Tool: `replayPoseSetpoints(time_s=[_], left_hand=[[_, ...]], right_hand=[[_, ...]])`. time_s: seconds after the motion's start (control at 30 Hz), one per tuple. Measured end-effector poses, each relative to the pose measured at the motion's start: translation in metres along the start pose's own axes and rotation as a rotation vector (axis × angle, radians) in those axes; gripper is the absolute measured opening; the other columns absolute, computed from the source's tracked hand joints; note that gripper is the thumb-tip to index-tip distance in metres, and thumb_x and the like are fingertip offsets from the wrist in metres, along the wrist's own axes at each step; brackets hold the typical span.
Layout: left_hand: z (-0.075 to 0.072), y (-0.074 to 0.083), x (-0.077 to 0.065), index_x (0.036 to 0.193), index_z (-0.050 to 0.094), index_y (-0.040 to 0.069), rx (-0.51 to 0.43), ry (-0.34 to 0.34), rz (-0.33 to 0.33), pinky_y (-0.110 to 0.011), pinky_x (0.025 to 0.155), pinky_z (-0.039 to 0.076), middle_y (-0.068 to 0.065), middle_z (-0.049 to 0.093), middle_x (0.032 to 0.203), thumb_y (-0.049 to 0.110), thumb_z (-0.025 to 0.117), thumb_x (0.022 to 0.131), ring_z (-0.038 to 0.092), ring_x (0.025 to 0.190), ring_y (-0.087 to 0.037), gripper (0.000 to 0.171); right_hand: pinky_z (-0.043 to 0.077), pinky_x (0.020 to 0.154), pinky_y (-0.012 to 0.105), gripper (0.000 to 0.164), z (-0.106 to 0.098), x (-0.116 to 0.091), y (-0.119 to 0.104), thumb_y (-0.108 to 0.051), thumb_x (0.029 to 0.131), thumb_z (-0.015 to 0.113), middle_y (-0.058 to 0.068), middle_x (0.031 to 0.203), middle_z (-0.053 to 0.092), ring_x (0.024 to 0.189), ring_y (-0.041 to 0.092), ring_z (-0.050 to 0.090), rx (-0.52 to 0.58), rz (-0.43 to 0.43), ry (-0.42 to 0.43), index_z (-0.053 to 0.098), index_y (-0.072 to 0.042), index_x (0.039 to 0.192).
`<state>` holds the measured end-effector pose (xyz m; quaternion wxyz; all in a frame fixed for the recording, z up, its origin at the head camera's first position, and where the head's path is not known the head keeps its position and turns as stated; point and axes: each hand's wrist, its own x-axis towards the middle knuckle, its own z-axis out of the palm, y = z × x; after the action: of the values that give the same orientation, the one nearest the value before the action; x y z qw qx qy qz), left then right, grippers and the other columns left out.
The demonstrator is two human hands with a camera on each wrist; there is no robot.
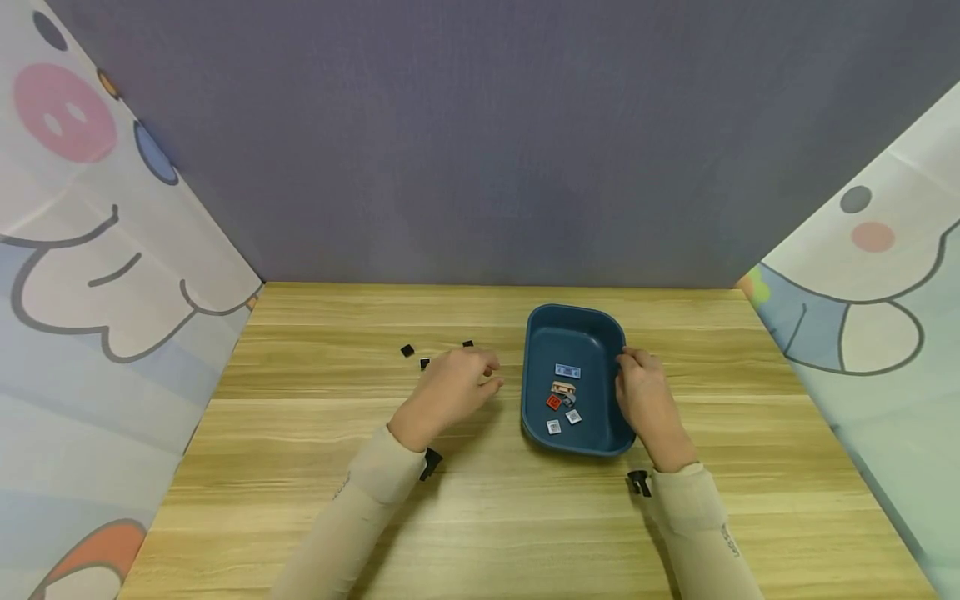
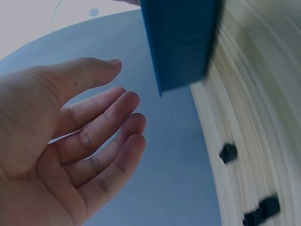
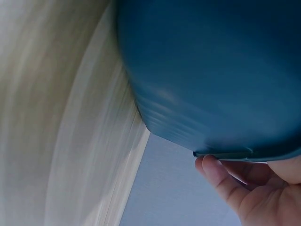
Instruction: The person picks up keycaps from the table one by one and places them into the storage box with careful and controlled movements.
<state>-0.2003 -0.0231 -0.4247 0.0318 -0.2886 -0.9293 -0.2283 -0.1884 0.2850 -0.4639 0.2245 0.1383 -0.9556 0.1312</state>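
A dark blue plastic tray (image 1: 577,446) sits right of the table's middle, several small pieces lying in it. Among these are a light-blue printed tile (image 1: 567,371), a tan piece (image 1: 563,388), a grey piece (image 1: 569,400), a red square tile (image 1: 553,402) and two white square tiles (image 1: 573,417). My right hand (image 1: 647,398) pinches the tray's right rim; the right wrist view shows fingers curled at that edge. Left of the tray, apart from it, hovers my left hand (image 1: 456,385), fingers loosely bent with nothing between them in the left wrist view.
Small black pieces lie on the wooden table beyond my left hand, one (image 1: 407,350) farthest left and another (image 1: 468,343) by the knuckles. A grey panel (image 1: 495,167) stands along the back edge. Cartoon-printed cloths (image 1: 862,333) flank both sides.
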Motion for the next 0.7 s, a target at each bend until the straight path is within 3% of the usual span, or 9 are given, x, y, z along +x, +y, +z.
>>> replayPoseSetpoints(time_s=[0.2, 0.7], left_hand=[[-0.007, -0.021, -0.010, 0.106, 0.074, 0.010, 0.021, -0.020, -0.044, -0.030, 0.067, 0.053, -0.002, 0.070, 0.098, 0.021, 0.074, 0.093, 0.066, 0.084, -0.016, 0.017], [-0.013, -0.074, -0.044, 0.101, 0.074, 0.002, 0.059, 0.038, -0.144, -0.037, 0.071, 0.056, -0.009, 0.070, 0.094, 0.008, 0.076, 0.087, 0.067, 0.084, -0.022, 0.016]], right_hand=[[0.052, 0.082, 0.055, 0.017, 0.000, 0.000, 0.000, 0.017, 0.082, 0.064, 0.035, 0.108, 0.062, 0.097, 0.052, 0.060, 0.002, -0.005, 0.007, 0.065, 0.020, 0.099], [0.052, 0.082, 0.055, 0.018, -0.001, 0.001, -0.001, 0.017, 0.082, 0.066, 0.036, 0.109, 0.061, 0.097, 0.052, 0.060, -0.003, 0.000, -0.007, 0.065, 0.019, 0.099]])
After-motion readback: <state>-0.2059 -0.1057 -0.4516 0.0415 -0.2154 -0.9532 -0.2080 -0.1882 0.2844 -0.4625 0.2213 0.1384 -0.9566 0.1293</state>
